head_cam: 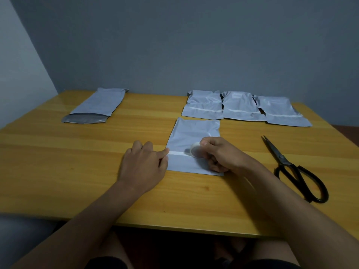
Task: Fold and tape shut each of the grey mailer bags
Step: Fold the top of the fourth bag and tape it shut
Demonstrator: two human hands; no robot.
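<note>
No readable text, labels, brands or numbers appear anywhere, neither on the grey bags [194, 140], the tape roll [196, 153], nor the scissors [291, 167].

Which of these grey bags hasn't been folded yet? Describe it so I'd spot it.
Look at the far left corner of the wooden table. The unfolded bag lies there alone. Unlike the three taped bags far right, it is long, with its dark open flap facing the person.

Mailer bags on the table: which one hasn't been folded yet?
The bag at the far left, lying alone with its dark flap open. The three far-right bags are taped; the middle bag is being taped.
</note>
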